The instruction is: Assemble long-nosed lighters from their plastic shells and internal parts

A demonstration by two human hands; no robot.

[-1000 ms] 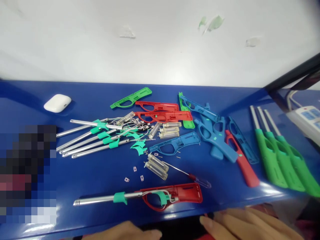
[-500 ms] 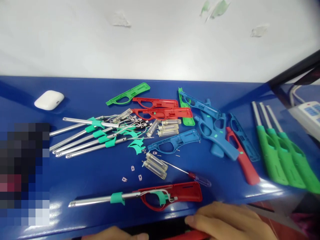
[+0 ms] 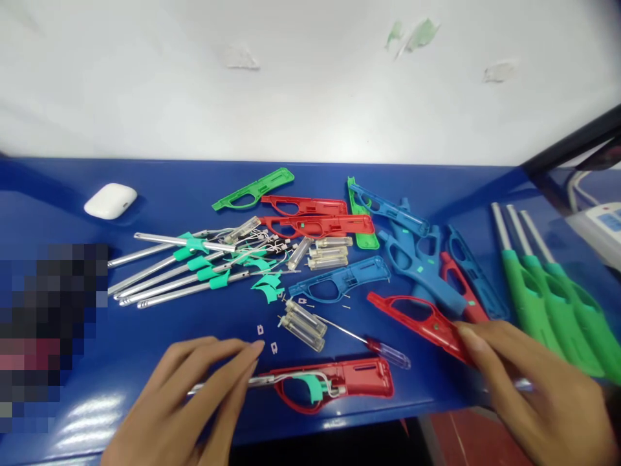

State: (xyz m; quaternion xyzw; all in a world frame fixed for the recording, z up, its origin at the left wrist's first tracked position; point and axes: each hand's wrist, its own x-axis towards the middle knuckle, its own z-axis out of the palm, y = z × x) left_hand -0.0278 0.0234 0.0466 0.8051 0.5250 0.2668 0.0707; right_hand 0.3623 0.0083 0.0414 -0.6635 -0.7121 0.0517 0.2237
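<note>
My right hand grips a red lighter handle half by its thick end, tilted above the table's right side. My left hand is at the front left, its fingertips drawn together beside the small pinkish clips. Whatever its fingers hold, if anything, is hidden. Beneath that hand runs a metal lighter tube, partly covered. It lies in another red handle half, with white wires and a teal piece. Behind are clear fuel tanks and a screwdriver with a clear and red handle.
Several metal tubes with teal collars and wires lie at the left. Blue, red and green handle halves spread across the blue table. Three green lighters stand out at right. A white case sits back left.
Both hands have risen from below the table's front edge. The right has brought the red handle half up to the right; the left has moved over the tube, covering one small clip.
</note>
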